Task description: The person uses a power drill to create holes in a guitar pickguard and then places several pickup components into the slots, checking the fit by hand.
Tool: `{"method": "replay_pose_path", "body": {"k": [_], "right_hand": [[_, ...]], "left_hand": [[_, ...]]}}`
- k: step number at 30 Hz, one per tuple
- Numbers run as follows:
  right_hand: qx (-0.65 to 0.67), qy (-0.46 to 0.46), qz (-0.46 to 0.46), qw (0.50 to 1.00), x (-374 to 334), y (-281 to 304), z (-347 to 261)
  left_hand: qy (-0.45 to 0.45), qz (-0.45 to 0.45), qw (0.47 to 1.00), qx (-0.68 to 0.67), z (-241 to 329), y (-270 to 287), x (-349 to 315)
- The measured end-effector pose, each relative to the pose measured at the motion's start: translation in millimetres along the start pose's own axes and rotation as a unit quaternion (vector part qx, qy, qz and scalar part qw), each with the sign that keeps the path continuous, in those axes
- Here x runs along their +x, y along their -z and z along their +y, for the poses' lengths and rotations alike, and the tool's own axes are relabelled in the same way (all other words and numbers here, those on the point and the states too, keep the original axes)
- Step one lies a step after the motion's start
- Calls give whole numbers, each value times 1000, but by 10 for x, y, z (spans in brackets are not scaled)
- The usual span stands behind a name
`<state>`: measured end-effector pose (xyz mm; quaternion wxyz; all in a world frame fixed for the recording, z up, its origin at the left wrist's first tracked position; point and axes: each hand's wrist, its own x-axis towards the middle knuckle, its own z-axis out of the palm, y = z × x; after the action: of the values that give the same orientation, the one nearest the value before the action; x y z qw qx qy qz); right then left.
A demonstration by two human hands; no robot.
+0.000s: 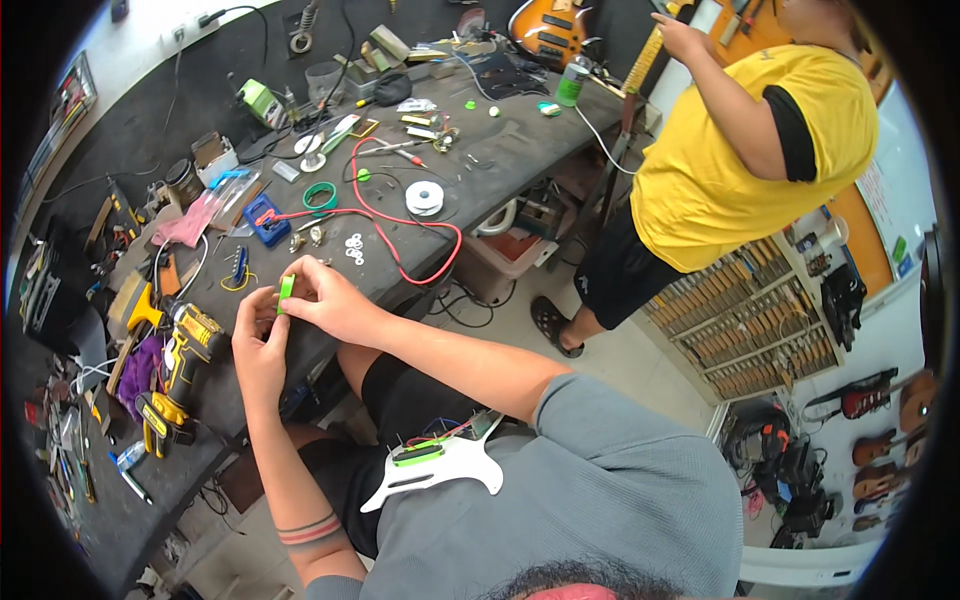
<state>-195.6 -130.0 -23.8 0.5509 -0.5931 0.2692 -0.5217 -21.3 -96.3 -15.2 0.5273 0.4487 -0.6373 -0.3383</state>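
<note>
Between both hands, just past the bench's near edge, is a small bright green bar-shaped piece (287, 290). My right hand (335, 303) pinches it between thumb and fingers. From the other side, my left hand (261, 340) closes its thumb and curled fingers at the lower end of the piece. Across my lap lies a white guitar pickguard (455, 467). A black and green pickup (418, 456) is set in it, and wires and small posts stick up from its back.
A yellow and black cordless drill (190, 345) sits left of my hands on the dark workbench (500, 140). Beyond are a blue multimeter (268, 221), its red lead (372, 215), a white spool (424, 198) and green tape (320, 197). A person in yellow (750, 150) stands at right.
</note>
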Motion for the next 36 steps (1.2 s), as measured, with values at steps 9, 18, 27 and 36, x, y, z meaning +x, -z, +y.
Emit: {"method": "replay_pose_path", "body": {"k": [9, 18, 27, 36], "right_hand": [[-75, 47, -30, 996, 25, -12, 75], [7, -1, -32, 999, 65, 2, -148], [-2, -40, 17, 999, 19, 198, -249], [-73, -18, 23, 997, -47, 272, -120]], "left_hand": [[20, -3, 994, -107, -119, 114, -34], [71, -21, 976, -205, 106, 283, 73], [68, 36, 908, 412, 9, 688, 1236], [159, -115, 850, 489, -181, 568, 1593]]}}
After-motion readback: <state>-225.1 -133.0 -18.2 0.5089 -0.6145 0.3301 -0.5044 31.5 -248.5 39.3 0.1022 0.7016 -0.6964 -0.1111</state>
